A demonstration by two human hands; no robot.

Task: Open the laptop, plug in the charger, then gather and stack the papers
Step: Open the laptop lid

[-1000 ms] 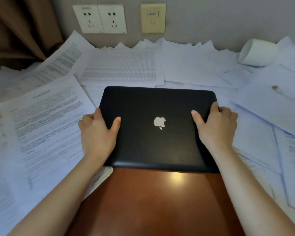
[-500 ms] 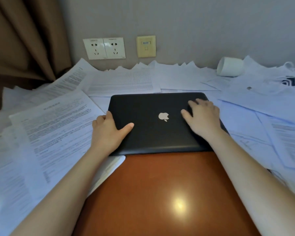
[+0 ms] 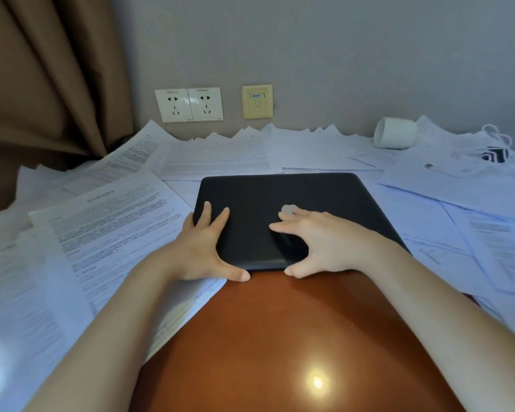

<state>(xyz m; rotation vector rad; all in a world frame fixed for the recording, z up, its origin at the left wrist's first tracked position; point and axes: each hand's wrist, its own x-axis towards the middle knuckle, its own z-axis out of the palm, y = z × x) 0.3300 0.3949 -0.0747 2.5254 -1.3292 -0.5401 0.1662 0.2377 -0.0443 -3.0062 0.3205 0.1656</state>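
The laptop (image 3: pixel 280 215) is lying closed at frame centre; left hand (image 3: pixel 201 248) and right hand (image 3: pixel 318 242), grip wide, are resting on its lid; charger and papers (image 3: pixel 107 233) are waiting.

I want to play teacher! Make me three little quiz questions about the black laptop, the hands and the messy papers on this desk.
1. True or false: the lid of the closed black laptop is already lifted up.
2. Which lies on its side near the wall: A) the white cylindrical cup, B) a red bottle, C) a green bowl?
3. Fill in: the thumbs of the left hand and the right hand sit at the laptop's ____ edge.

Key: 1 false, the lid is flat and shut. 2 A. 3 front, the edge nearest the person, by the bare brown wooden desk, with white printed paper sheets spread around.
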